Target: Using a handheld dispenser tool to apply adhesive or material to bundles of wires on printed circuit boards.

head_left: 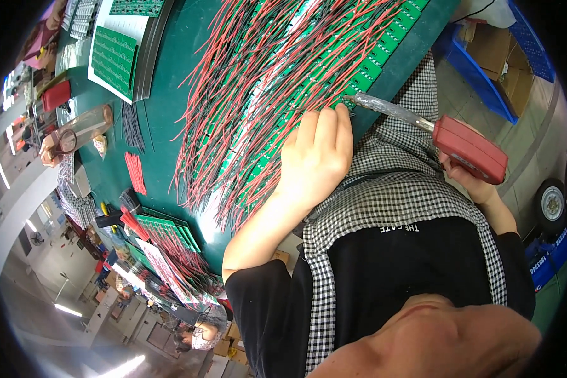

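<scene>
Rows of green circuit boards point(375, 57) lie on the table, largely covered by long red and black wires point(252, 107). At the boards' near edge is my left hand point(318, 148), its fingers bent and close together among the wire ends. What its fingertips pinch, if anything, is hidden. My right hand point(469, 183) is wrapped round a boxy red gun-shaped tool point(469, 148), partly hidden behind the tool's body. The tool's long silvery wrapped shaft point(390, 112) points left, with its tip at the board edge just beside my left fingertips.
Left on the green table point(176, 38) are stacked boards point(113, 60), bundles of black wire point(132, 126) and red wire point(135, 173), and a clear bottle point(85, 129). More wired boards point(170, 252) lie nearer. A blue crate with cardboard point(485, 82) and a wheel point(551, 201) are at right.
</scene>
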### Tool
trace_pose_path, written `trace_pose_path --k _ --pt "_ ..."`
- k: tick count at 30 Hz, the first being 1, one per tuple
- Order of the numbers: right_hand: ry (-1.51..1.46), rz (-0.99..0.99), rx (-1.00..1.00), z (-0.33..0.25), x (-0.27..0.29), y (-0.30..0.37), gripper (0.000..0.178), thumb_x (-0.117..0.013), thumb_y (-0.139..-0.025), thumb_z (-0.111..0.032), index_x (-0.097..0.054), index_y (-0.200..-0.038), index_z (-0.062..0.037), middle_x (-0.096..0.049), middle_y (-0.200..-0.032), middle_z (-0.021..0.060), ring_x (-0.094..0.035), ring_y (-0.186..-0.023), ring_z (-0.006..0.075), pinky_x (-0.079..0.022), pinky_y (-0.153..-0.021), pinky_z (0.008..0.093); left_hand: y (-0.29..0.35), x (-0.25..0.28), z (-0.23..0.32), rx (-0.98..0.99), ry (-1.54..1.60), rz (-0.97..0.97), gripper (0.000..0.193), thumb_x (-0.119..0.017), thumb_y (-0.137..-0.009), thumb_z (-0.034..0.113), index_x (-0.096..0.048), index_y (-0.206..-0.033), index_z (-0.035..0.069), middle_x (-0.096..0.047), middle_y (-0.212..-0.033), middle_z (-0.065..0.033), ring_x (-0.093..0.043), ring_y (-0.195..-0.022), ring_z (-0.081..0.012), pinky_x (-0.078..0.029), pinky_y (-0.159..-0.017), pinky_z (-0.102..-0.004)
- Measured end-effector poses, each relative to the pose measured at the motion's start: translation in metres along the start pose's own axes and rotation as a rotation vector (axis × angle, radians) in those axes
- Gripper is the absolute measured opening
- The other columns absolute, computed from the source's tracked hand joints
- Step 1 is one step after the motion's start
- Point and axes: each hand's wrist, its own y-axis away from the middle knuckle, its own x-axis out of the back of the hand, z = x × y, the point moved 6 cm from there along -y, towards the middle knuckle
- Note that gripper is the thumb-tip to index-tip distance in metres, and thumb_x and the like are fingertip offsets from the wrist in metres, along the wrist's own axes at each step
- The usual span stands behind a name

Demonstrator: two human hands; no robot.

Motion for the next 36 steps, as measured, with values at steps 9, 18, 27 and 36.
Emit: trace_pose_path --k 9,18,27,36 --pt "0.219 -0.02 0.039 -0.013 0.0 -0.003 0.063 -0.068 -0.065 -0.014 -0.041 -0.117 0.0073 -0.058 -0.09 0.007 -0.053 -0.071 0.0081 -0.044 -0.067 0.0202 -0.001 -0.002 0.0 0.046 0.001 -0.053 0.03 -0.053 -0.062 0.005 -0.056 -0.092 0.001 -0.045 -0.07 -0.0042 -0.048 -0.062 -0.0165 -0.043 -0.051 -0.0257" --pt "0.537 -0.021 0.267 -0.017 0.001 -0.004 0.064 -0.069 -0.065 -0.018 -0.042 -0.117 0.0071 -0.059 -0.086 0.0056 -0.048 -0.06 0.0067 -0.041 -0.06 0.0204 -0.001 -0.003 -0.001 -0.032 -0.078 0.004 0.02 -0.054 -0.063 0.005 -0.056 -0.082 -0.002 -0.039 -0.063 -0.0015 -0.044 -0.057 -0.0113 -0.038 -0.042 -0.0194" --pt "0.151 -0.015 0.085 -0.001 0.006 -0.003 0.066 -0.069 -0.067 -0.021 -0.039 -0.118 0.0077 -0.055 -0.099 0.0112 -0.056 -0.08 0.0143 -0.043 -0.073 0.023 0.003 -0.002 -0.001 0.046 -0.055 -0.042 0.025 -0.054 -0.063 0.005 -0.056 -0.088 0.0 -0.046 -0.072 -0.0037 -0.048 -0.062 -0.0143 -0.041 -0.048 -0.0224" --pt "0.038 0.034 -0.026 -0.004 0.011 0.002 0.066 -0.068 -0.067 -0.018 -0.037 -0.12 0.0069 -0.054 -0.1 0.0112 -0.055 -0.082 0.0136 -0.043 -0.072 0.0224 -0.014 -0.001 -0.004 0.005 0.025 0.05 0.028 -0.054 -0.063 0.005 -0.056 -0.091 0.0 -0.05 -0.078 -0.0063 -0.051 -0.065 -0.0158 -0.043 -0.049 -0.0234"
